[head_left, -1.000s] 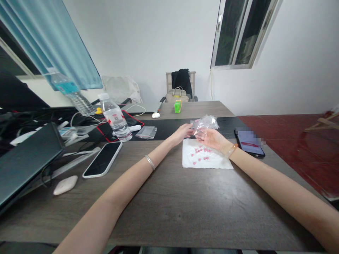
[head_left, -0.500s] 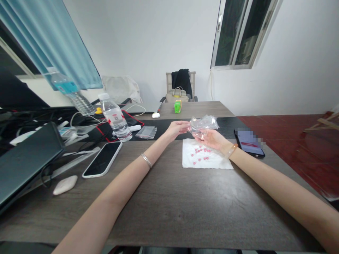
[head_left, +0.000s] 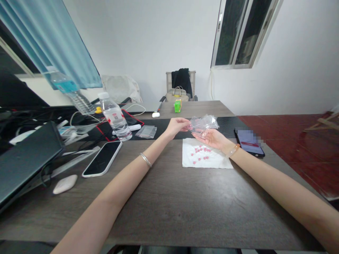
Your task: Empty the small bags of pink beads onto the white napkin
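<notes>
A crumpled clear plastic bag (head_left: 205, 122) is held up between my two hands, just beyond a white tissue (head_left: 221, 159). My left hand (head_left: 178, 127) pinches the bag's left edge with thumb and fingertips. From below and to the right, my right hand (head_left: 213, 138) supports it palm up, fingers curled against the plastic. Several small round pink tablets (head_left: 201, 150) lie scattered on the tissue below my right hand. Any contents of the bag are too small to make out.
A phone (head_left: 249, 143) lies at the right. To the left are a white phone (head_left: 102, 159), a mouse (head_left: 65, 184), a laptop (head_left: 26, 158), a water bottle (head_left: 115, 116) and small zip bags (head_left: 147, 132). A green box (head_left: 177, 106) stands farther back.
My left hand has shifted very slightly, with the fingers bent more at the bag's edge. The bag and my right hand stay almost in place. The tablets have not moved.
</notes>
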